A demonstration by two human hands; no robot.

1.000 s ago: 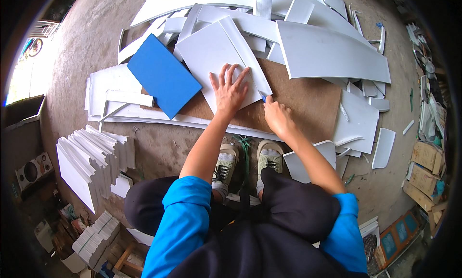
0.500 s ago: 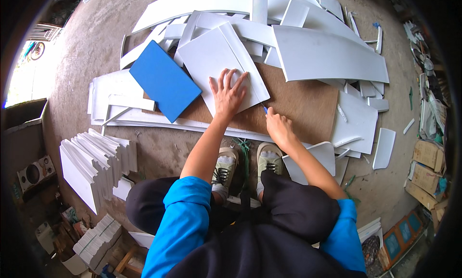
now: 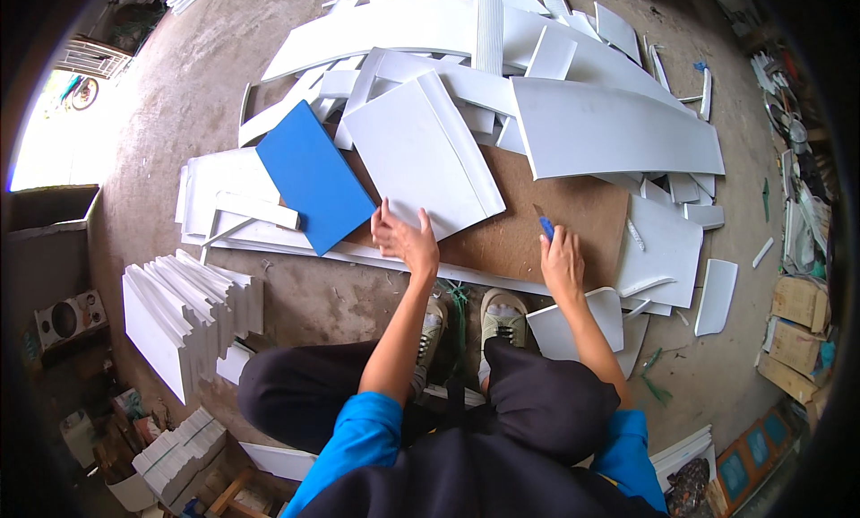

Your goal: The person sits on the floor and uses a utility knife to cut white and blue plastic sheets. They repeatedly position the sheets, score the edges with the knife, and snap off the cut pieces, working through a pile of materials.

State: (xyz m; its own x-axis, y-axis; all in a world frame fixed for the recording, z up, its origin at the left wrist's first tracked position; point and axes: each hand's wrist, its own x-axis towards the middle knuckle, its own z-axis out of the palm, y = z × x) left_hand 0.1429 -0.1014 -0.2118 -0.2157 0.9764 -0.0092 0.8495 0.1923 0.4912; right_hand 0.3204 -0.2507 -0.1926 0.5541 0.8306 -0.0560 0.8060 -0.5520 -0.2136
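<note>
Concrete floor [image 3: 170,106] is running under a heap of white offcuts [image 3: 609,115]. W/ my R hand [image 3: 563,263] I'm gripping a blue utility knife [image 3: 546,227], blade [image 3: 537,211] out, above the brown board [image 3: 587,213]. My L hand [image 3: 408,240] is splaying, holding nothing, at the near edge of the white panel [image 3: 408,151]; can't tell if touching. Prob. I'm pausing in a cutting step; any next cut is calling for a firm L palm, clear of the blade. White panel's lying skewed, partly on the brown board, just beside the blue board [image 3: 313,177], looking flat, approx. rectangular, w/ a line running along its R edge.
</note>
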